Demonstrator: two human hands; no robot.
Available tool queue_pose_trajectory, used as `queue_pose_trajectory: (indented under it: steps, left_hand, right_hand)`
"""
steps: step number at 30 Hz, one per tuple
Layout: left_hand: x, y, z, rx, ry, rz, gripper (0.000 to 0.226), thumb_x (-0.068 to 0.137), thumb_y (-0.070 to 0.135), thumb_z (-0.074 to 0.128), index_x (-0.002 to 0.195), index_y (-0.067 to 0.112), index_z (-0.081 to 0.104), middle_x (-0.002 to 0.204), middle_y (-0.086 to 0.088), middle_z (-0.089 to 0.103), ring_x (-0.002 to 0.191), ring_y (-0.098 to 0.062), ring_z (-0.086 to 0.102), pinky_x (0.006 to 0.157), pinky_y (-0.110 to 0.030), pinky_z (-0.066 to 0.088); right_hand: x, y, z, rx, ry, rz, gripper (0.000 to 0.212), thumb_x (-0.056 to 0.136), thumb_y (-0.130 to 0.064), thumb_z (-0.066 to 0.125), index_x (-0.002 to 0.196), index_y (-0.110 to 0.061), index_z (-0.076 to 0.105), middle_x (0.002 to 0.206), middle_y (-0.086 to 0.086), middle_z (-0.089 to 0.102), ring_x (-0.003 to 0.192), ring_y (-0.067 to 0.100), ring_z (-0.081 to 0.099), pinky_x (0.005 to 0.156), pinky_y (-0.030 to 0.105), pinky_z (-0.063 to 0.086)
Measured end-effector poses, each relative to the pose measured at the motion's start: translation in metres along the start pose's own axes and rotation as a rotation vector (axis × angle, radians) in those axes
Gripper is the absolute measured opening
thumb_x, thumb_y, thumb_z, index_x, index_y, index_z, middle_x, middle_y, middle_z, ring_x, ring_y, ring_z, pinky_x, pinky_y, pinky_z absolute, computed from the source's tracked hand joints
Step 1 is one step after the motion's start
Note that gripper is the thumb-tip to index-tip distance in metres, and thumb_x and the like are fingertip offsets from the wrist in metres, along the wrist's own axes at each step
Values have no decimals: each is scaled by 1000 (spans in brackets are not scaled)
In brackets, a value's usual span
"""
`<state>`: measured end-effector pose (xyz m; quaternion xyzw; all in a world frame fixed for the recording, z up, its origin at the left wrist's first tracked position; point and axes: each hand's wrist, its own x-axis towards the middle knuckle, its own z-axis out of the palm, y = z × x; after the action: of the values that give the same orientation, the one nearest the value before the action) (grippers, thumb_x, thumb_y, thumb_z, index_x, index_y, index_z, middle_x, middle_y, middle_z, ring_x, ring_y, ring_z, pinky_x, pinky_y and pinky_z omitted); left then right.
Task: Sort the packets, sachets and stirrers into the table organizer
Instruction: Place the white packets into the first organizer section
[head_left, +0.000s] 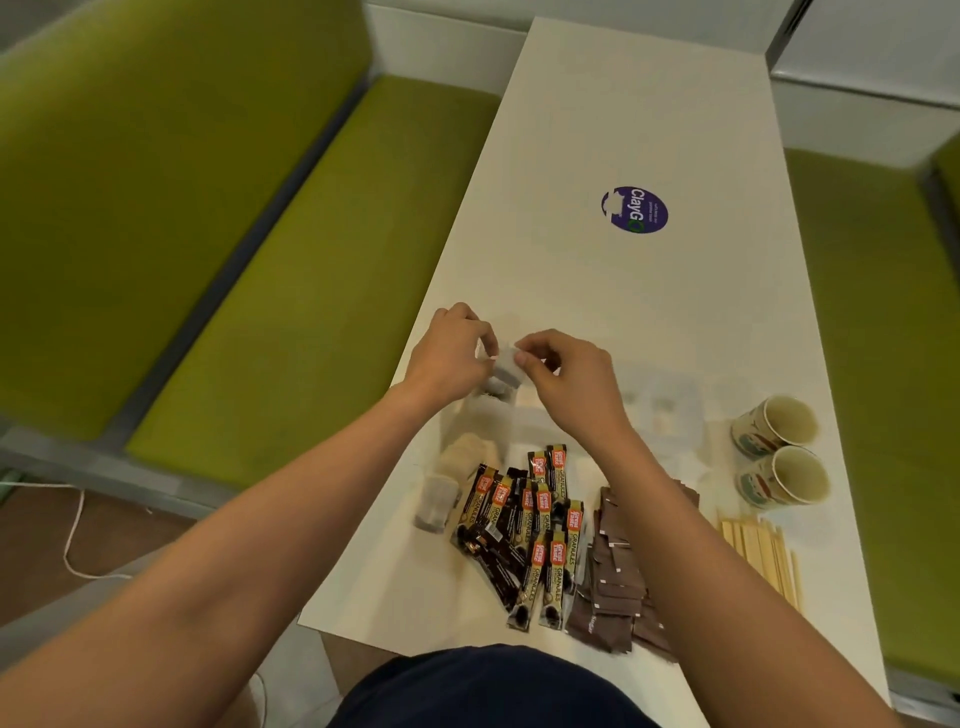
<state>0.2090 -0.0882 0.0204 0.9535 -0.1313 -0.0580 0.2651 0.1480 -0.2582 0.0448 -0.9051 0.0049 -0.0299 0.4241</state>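
My left hand (451, 353) and my right hand (563, 376) meet above a clear plastic organizer (670, 410) and together pinch a small white sachet (505, 366). The organizer is see-through and blurred, and its compartments are hard to tell apart. Near me lie several black coffee stick packets (524, 535), a heap of brown sachets (615, 582) and pale sachets (460, 457) at the left. Wooden stirrers (761, 556) lie at the right.
Two paper cups (776, 452) stand right of the organizer. A round purple sticker (635, 209) marks the white table (675, 301) farther away. Green bench seats (291, 291) run along both long sides, and a white cable lies on the floor at the left.
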Motion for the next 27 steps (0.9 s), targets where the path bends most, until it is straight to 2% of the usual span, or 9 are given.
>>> queue_pose_trajectory:
  steps: [2, 5, 8, 13, 16, 19, 21, 24, 27]
  left_hand:
    - [1, -2, -3, -58, -15, -13, 17, 83, 17, 70, 98, 23, 71, 112, 0, 54, 110, -20, 50, 83, -37, 50]
    - [0, -4, -10, -197, -85, -29, 24, 79, 18, 76, 102, 24, 72, 108, 1, 57, 99, -18, 59, 75, -22, 44]
    - [-5, -8, -17, -272, -108, -48, 25, 83, 17, 68, 105, 28, 72, 112, 3, 60, 98, -14, 61, 70, -14, 41]
    - [-15, -9, -21, -401, -65, -100, 26, 87, 14, 59, 102, 31, 71, 114, 9, 63, 101, -7, 62, 75, -22, 48]
    - [-20, -9, -18, -374, -34, -82, 22, 88, 16, 62, 103, 29, 72, 113, 8, 63, 101, -6, 61, 74, -17, 44]
    - [-23, -8, -14, -311, -3, -50, 17, 86, 20, 66, 99, 29, 73, 114, 5, 60, 104, -9, 58, 77, -20, 43]
    - [-25, -10, -10, -228, 13, 17, 14, 85, 25, 67, 96, 30, 76, 120, 1, 58, 112, -13, 54, 88, -26, 43]
    - [-28, -10, -6, -47, -38, 59, 16, 87, 32, 64, 95, 31, 78, 138, -4, 52, 130, -24, 42, 104, -39, 40]
    - [-32, -8, -7, -43, -67, 54, 20, 90, 30, 61, 101, 31, 78, 147, -4, 45, 137, -26, 34, 110, -39, 35]
  right_hand:
    - [9, 6, 8, -33, -62, 37, 13, 97, -27, 67, 105, -21, 76, 92, -11, 72, 78, -4, 58, 68, 7, 36]
    - [17, 11, 15, -66, -84, 50, 13, 98, -26, 67, 104, -20, 76, 98, -6, 75, 87, 7, 59, 70, 16, 38]
    - [21, 14, 18, -82, -81, 52, 14, 97, -27, 67, 105, -20, 77, 101, -5, 75, 87, 7, 59, 73, 21, 40]
    - [25, 18, 25, -157, -108, 44, 14, 96, -30, 67, 103, -24, 78, 104, -3, 66, 100, 20, 57, 79, 31, 41]
    - [26, 18, 28, -202, -70, 42, 17, 97, -31, 66, 105, -23, 78, 106, 1, 65, 105, 21, 55, 81, 32, 42]
    - [28, 16, 28, -224, -71, 36, 17, 96, -31, 67, 105, -24, 79, 101, -1, 71, 101, 21, 62, 84, 37, 50]
    - [28, 14, 28, -223, -106, 30, 16, 94, -31, 70, 103, -25, 80, 98, -4, 75, 98, 19, 65, 85, 40, 53]
    - [28, 13, 30, -266, -102, 13, 15, 91, -33, 73, 101, -25, 80, 95, -5, 77, 97, 20, 67, 85, 45, 53]
    - [26, 13, 31, -302, -73, -6, 16, 89, -37, 75, 99, -25, 78, 93, -6, 74, 96, 22, 64, 85, 46, 52]
